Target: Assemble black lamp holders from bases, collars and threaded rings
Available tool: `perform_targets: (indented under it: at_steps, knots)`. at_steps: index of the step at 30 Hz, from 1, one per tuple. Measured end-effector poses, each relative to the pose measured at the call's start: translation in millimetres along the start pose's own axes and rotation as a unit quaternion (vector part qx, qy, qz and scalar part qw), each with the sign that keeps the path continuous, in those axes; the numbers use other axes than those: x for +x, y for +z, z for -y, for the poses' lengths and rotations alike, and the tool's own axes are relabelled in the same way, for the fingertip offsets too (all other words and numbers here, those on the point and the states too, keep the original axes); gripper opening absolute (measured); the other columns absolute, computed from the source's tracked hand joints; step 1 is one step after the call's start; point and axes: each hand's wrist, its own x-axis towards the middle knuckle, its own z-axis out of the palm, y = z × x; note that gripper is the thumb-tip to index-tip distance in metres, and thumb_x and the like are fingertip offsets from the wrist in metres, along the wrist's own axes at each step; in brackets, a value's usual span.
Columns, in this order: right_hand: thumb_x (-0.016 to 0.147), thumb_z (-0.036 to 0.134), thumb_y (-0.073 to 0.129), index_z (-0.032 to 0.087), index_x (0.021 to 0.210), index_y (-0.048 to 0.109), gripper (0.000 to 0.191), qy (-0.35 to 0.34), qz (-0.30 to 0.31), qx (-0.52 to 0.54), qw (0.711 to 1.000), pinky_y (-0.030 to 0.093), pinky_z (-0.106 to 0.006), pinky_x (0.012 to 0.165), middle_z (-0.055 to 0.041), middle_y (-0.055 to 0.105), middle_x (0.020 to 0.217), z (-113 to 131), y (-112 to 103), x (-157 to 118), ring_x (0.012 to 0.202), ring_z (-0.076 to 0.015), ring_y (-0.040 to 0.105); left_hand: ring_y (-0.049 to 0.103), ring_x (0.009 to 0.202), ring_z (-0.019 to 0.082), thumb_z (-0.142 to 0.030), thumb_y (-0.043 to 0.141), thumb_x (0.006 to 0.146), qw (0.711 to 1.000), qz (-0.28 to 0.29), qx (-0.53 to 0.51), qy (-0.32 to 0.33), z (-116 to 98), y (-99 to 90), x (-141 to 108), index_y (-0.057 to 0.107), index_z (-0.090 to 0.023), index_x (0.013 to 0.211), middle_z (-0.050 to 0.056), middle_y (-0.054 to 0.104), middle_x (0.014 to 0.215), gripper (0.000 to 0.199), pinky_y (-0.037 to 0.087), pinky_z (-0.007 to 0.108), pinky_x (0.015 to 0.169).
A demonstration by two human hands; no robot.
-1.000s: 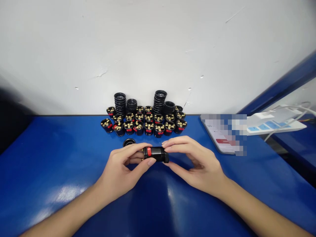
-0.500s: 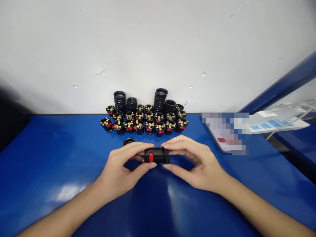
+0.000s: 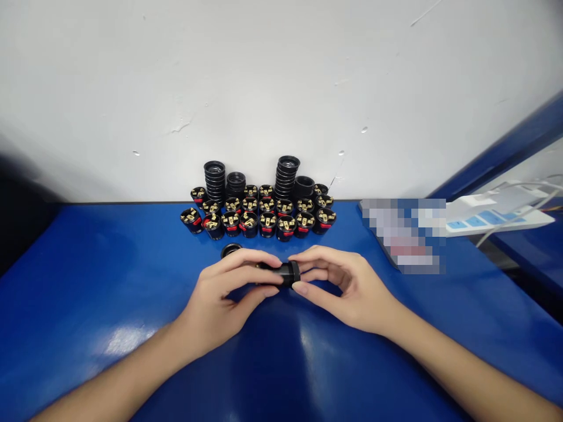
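Observation:
A black cylindrical connector (image 3: 287,273) lies sideways between my two hands, above the blue table. My left hand (image 3: 231,290) is closed round its left part, with fingers across the front that hide most of the body. On the right, my right hand (image 3: 341,287) grips the wider black ring at the connector's end between thumb and fingers. Just behind my left fingers a loose black ring (image 3: 231,249) rests on the table, partly covered. Farther back, several black connector bodies (image 3: 268,223) with brass contacts and red tabs stand upright in rows.
Behind the rows rise stacks of black rings (image 3: 215,181), near the white wall (image 3: 264,76). To the right lie a blurred-out phone (image 3: 389,249) and a white power strip (image 3: 523,220) with cables on the blue table (image 3: 109,281).
My left fingers have moved across the connector, covering its red tab. My right hand has shifted slightly left. The whole view has moved a little.

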Motion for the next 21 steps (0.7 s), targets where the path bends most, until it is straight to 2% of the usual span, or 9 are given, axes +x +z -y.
perform_targets:
  at_steps: [3,6,9,11,14,17,21]
  knots:
    - [0.096,0.026,0.086,0.017,0.123,0.077,0.030,0.017,0.006,0.013,1.000,0.076,-0.037,0.092,-0.0093,0.084,0.107,0,-1,1,0.096,-0.0224,0.087,0.078,0.120,0.021,-0.012,0.074,0.102,1.000,0.015,0.016,0.021,3,0.5,-4,0.071,-0.027,0.139,0.009,0.079,0.128,0.040,0.066,0.036,0.106]
    - [0.096,0.026,0.087,0.018,0.123,0.076,0.030,0.022,0.012,0.021,0.999,0.076,-0.038,0.094,-0.0102,0.085,0.110,0,-2,2,0.101,-0.0239,0.087,0.074,0.127,0.022,-0.013,0.074,0.103,0.997,0.033,0.058,0.049,5,-0.5,-7,0.065,-0.030,0.143,0.010,0.072,0.139,0.045,0.061,0.038,0.111]
    - [0.095,0.023,0.087,0.019,0.123,0.076,0.031,0.011,0.007,0.021,1.000,0.075,-0.040,0.097,-0.0099,0.085,0.111,0,-3,2,0.105,-0.0245,0.086,0.067,0.134,0.027,-0.025,0.081,0.100,0.992,0.030,0.116,0.047,4,-3.7,-6,0.057,-0.028,0.150,0.012,0.067,0.146,0.055,0.055,0.044,0.116]
    - [0.093,0.020,0.088,0.020,0.123,0.077,0.031,-0.007,0.001,0.021,1.000,0.074,-0.040,0.098,-0.0083,0.083,0.110,-1,-3,2,0.105,-0.0236,0.086,0.065,0.130,0.029,-0.031,0.080,0.100,0.984,0.014,0.179,0.023,4,-6.5,-5,0.055,-0.027,0.150,0.011,0.072,0.137,0.056,0.050,0.048,0.114]
    - [0.092,0.015,0.088,0.021,0.122,0.078,0.032,-0.039,-0.007,0.014,0.999,0.074,-0.039,0.099,-0.0076,0.079,0.114,-1,-2,1,0.106,-0.0222,0.085,0.065,0.112,0.029,-0.032,0.073,0.103,0.966,0.002,0.258,-0.015,4,-9.6,-2,0.055,-0.027,0.146,0.005,0.080,0.116,0.047,0.042,0.051,0.108]
    - [0.092,0.014,0.088,0.021,0.122,0.078,0.032,-0.060,-0.005,-0.008,0.998,0.074,-0.041,0.100,-0.0091,0.078,0.118,1,0,0,0.108,-0.0234,0.084,0.066,0.105,0.028,-0.033,0.067,0.106,0.965,0.018,0.262,-0.025,3,-9.5,0,0.053,-0.027,0.146,0.002,0.083,0.108,0.043,0.036,0.051,0.106]
    - [0.094,0.015,0.087,0.021,0.123,0.077,0.032,-0.067,0.001,-0.027,0.997,0.075,-0.043,0.100,-0.0098,0.077,0.119,3,0,-1,0.108,-0.0244,0.084,0.067,0.103,0.026,-0.032,0.063,0.109,0.972,0.039,0.230,-0.041,2,-7.5,-1,0.052,-0.028,0.147,0.002,0.084,0.109,0.040,0.036,0.051,0.106]
